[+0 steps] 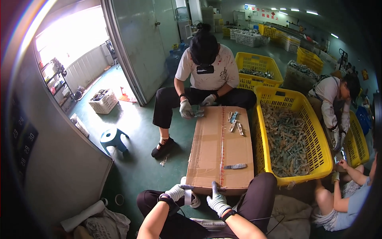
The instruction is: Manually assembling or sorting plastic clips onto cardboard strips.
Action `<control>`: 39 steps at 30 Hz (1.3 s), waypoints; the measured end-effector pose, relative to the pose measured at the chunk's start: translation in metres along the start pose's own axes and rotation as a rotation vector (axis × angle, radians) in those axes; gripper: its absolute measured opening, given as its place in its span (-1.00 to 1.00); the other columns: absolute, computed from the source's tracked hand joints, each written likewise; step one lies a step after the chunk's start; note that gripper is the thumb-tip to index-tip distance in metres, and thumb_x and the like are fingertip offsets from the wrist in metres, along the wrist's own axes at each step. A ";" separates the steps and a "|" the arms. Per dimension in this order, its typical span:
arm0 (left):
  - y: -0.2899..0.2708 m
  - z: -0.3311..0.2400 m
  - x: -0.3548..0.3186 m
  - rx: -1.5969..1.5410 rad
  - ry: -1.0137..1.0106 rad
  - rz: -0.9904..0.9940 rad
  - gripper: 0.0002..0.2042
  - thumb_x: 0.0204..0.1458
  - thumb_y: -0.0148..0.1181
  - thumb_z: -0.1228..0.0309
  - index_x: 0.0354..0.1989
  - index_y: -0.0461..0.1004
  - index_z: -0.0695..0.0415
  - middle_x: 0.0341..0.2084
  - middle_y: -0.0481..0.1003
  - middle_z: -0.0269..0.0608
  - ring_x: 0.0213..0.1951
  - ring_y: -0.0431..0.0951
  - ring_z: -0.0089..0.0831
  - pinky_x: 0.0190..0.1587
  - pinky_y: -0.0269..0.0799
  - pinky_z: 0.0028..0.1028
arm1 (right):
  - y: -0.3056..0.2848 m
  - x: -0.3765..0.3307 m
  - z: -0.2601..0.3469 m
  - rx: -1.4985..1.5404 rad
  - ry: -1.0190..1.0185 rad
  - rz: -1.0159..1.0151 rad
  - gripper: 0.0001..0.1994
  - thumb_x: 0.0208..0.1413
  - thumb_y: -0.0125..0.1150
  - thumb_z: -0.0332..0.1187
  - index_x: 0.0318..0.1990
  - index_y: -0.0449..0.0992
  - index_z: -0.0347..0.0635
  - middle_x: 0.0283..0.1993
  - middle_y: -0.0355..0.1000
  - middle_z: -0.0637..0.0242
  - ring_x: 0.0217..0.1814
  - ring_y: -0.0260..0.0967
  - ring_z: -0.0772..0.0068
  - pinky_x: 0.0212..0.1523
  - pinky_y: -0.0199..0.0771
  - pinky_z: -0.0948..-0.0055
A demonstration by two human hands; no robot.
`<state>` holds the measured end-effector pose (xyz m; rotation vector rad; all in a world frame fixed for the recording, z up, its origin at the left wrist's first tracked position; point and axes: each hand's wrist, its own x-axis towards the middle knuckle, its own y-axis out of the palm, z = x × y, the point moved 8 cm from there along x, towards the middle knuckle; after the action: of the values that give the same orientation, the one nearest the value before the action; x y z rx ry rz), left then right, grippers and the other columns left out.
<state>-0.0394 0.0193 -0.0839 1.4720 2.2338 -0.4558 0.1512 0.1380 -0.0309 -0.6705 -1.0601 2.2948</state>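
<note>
My left hand (175, 192), in a striped knit glove, is closed by the box's near left corner, with a short white strip (188, 197) hanging at its fingers. My right hand (218, 203), gloved alike, has one dark-tipped finger stretched up against the near edge of the cardboard box (205, 159). Its other fingers are partly hidden. Red marks run along the tape seam of the box, which lies flat before me. A flat grey metal piece (235, 166) rests on its near right part. Farther back lie several small clips (234, 116). The person opposite holds a similar piece (199, 113) in a gloved hand (186, 108).
A yellow crate (317, 153) full of small metal pieces stands right of the box, with another yellow crate (259, 63) behind it. Two people sit at the far right. On the left are a blue stool (112, 137), a tape ring (119, 199) and sacks (105, 225).
</note>
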 end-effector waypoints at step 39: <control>0.002 0.008 0.003 -0.109 -0.013 0.013 -0.62 -0.02 -0.05 0.84 -0.11 0.56 0.21 -0.33 0.58 -0.28 -0.37 0.54 -0.51 -0.29 0.51 -0.50 | -0.006 -0.005 0.003 0.029 0.075 0.131 -0.13 0.03 0.11 -0.16 0.41 -0.30 0.07 -0.07 0.42 -0.28 -0.09 0.44 -0.26 0.06 0.35 -0.07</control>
<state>-0.0369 0.0184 -0.0919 1.4229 2.2015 -0.3330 0.1550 0.1365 -0.0236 -0.8294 -0.9732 2.3705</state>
